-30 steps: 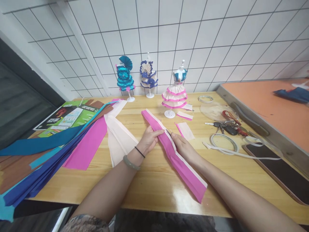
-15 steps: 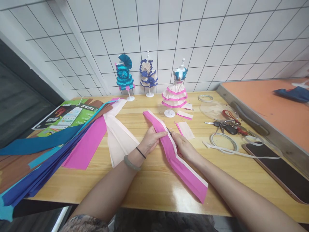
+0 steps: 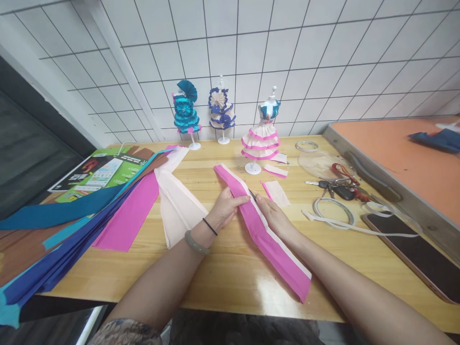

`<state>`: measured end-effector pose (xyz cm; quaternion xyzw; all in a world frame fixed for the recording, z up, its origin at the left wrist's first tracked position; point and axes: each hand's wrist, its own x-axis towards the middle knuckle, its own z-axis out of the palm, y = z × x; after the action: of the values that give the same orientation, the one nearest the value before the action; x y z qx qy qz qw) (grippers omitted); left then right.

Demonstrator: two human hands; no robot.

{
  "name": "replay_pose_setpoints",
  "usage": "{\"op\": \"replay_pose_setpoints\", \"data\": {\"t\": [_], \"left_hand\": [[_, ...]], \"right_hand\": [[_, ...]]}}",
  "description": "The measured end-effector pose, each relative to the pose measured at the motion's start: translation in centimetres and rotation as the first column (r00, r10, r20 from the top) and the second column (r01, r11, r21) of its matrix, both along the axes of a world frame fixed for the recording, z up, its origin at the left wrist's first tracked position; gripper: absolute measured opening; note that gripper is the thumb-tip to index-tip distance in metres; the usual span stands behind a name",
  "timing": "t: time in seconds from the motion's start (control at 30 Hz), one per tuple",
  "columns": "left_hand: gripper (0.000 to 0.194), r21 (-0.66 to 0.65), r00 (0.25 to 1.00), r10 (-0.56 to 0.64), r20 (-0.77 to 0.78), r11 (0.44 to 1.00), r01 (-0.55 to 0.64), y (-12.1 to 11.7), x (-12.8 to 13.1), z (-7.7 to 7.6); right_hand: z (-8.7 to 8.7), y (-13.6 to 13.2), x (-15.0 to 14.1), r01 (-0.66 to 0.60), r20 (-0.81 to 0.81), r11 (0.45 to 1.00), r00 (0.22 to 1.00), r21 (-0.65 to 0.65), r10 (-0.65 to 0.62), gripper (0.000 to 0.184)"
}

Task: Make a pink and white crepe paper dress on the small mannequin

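Note:
A long pink crepe paper strip [image 3: 268, 242] with a white edge runs diagonally across the middle of the table. My left hand [image 3: 228, 205] pinches it near its upper part, thumb on top. My right hand [image 3: 272, 214] is closed at the strip's white edge, around a thin dark pointed tool [image 3: 253, 194]. Most of that tool is hidden by the fingers and the paper. Beyond my hands stands a small dress form [image 3: 260, 139] in a tiered white skirt with pink trim. Cut white-and-pink paper pieces [image 3: 277, 192] lie near its base.
Left are coloured paper strips [image 3: 79, 208], a white paper sheet [image 3: 179, 206] and a green printed package [image 3: 104, 172]. Two dressed forms, one turquoise [image 3: 185, 112] and one blue-and-cream [image 3: 222, 112], stand by the tiled wall. Right lie keys [image 3: 343, 191], tape rolls [image 3: 334, 213] and a phone [image 3: 413, 254].
The strip's kink beside my right hand has smoothed out, and its lower part lies straighter. Both hands stay in nearly the same place.

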<state>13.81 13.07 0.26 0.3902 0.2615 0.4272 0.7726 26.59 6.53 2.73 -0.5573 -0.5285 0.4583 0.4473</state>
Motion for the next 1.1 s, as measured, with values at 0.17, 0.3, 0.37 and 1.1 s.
{"op": "replay_pose_setpoints", "data": {"t": [0.17,0.3,0.37,1.1], "left_hand": [[0.035,0.002,1.000,-0.003,-0.006,1.000,0.003,0.1,0.0,-0.2],[0.034,-0.014,1.000,0.007,-0.002,1.000,-0.007,0.0,0.0,-0.1],[0.035,-0.021,1.000,0.007,0.004,1.000,-0.007,-0.1,0.1,0.1],[0.036,-0.042,0.998,0.053,0.027,0.998,-0.052,0.8,-0.6,-0.1]], "right_hand": [[-0.1,0.2,0.0,-0.005,0.018,1.000,1.000,-0.013,0.006,0.048],[-0.1,0.2,-0.1,-0.006,0.031,1.000,1.000,0.002,0.006,0.046],[-0.2,0.2,-0.2,0.004,0.021,1.000,1.000,0.026,-0.004,0.045],[-0.8,0.0,0.0,-0.009,0.057,1.000,0.998,-0.016,0.010,0.040]]}}
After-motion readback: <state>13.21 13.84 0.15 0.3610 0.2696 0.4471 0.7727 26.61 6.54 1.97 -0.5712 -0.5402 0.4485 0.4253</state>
